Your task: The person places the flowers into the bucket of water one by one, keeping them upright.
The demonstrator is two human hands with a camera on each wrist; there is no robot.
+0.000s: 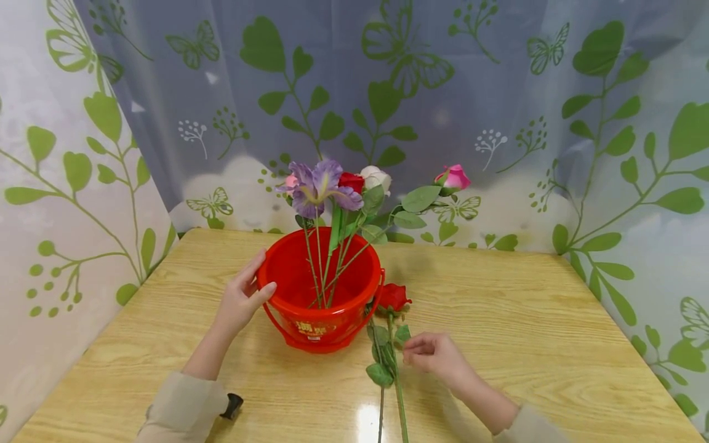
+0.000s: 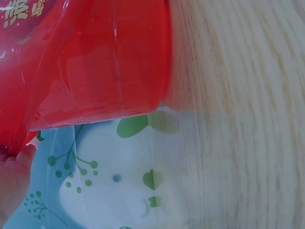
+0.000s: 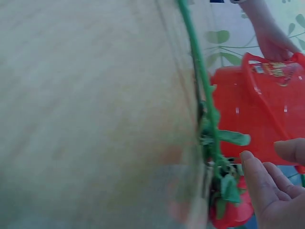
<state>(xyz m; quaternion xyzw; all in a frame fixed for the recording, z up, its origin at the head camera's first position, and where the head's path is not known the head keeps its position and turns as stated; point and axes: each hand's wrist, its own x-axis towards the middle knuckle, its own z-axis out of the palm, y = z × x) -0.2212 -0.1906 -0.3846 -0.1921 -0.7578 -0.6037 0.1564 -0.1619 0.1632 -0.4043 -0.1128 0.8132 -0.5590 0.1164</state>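
Observation:
A red plastic bucket (image 1: 317, 328) stands on the table, held at its left rim by my left hand (image 1: 238, 303), thumb at the front edge. Inside lean several artificial flowers: a purple iris (image 1: 316, 192), a red rose (image 1: 351, 182), a white rose (image 1: 376, 179) and a bright pink rose (image 1: 457, 177) that sticks out to the right. My right hand (image 1: 437, 358) is just right of a red rose (image 1: 394, 297) lying on the table. Its thumb and fingers are apart beside the leaves (image 3: 233, 137), with nothing between them.
A second, darker stem (image 1: 381, 406) lies alongside the loose rose. Near my left sleeve is a small black object (image 1: 232, 406). A patterned curtain (image 1: 421, 123) hangs behind the wooden table (image 1: 498, 295).

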